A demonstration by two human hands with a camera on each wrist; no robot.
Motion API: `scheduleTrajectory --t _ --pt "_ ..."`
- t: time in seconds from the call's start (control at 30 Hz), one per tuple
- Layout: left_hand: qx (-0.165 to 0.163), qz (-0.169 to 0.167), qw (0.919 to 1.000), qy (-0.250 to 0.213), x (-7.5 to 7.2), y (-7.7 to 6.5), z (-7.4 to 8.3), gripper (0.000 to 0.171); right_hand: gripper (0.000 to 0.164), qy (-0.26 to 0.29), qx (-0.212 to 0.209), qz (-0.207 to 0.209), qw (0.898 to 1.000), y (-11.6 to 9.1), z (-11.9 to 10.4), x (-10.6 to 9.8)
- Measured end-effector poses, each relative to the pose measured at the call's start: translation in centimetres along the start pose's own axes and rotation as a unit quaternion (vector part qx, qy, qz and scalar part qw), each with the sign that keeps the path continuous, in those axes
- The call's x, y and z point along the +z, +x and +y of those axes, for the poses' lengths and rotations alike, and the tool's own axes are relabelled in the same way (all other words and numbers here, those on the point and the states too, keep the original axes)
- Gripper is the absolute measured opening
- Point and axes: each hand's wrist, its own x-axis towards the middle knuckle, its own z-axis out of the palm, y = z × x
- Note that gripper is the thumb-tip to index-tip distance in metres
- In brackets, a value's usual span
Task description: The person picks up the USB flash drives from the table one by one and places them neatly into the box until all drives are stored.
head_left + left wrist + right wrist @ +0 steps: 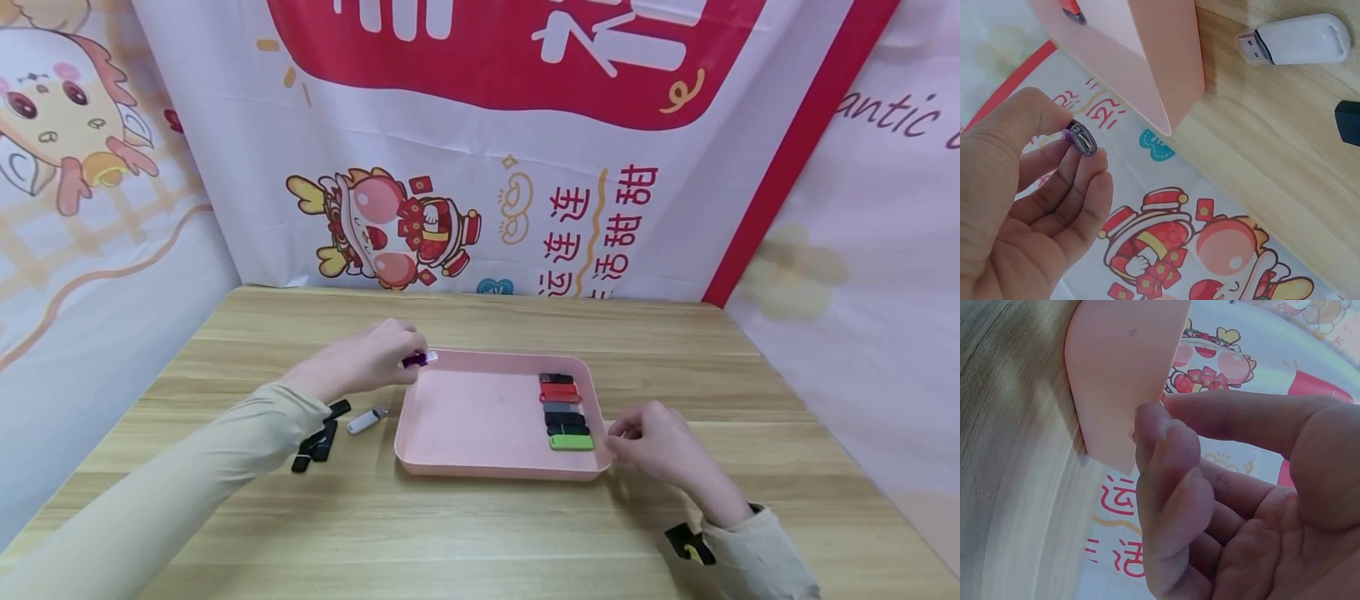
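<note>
My left hand (382,358) pinches a purple USB flash drive (415,360) between thumb and fingers, over the tray's far left corner. Its metal plug points right in the head view; the left wrist view shows the plug (1084,141) end-on. At the near right corner of the pink tray (465,467), my right hand (660,442) grips the rim, thumb on one side and fingertips on the other. Inside the tray, along its right side, several flash drives lie in a column, among them a green one (572,442), a red one (559,393) and black ones.
Left of the tray, a white flash drive (366,421) lies on the wooden table (420,533). Beside it are several black flash drives (324,442), partly behind the left sleeve. Printed cloth (465,150) hangs at the table's back and sides.
</note>
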Motion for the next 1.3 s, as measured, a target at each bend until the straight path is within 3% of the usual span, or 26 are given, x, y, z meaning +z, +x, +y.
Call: scheduleTrajectory --t 0.43,0.8,1.03,1.3 --pt "-0.006 -0.060 0.9982 -0.006 1.4 1.9 0.5 0.008 0.010 -0.008 -0.007 0.009 1.000 -0.2 -0.1 -0.2" --pt "0.016 -0.073 0.9971 0.010 2.4 3.4 0.2 0.004 0.011 -0.002 -0.017 0.024 1.000 -0.4 0.0 -0.7" --pt "-0.013 -0.102 0.9942 0.031 3.5 4.0 0.4 0.007 0.014 -0.003 -0.022 0.027 0.999 -0.5 0.2 -0.9" --pt "-0.003 -0.103 0.9927 0.063 4.1 4.2 0.3 0.019 0.010 0.003 -0.006 0.008 1.000 -0.4 0.3 -0.7"
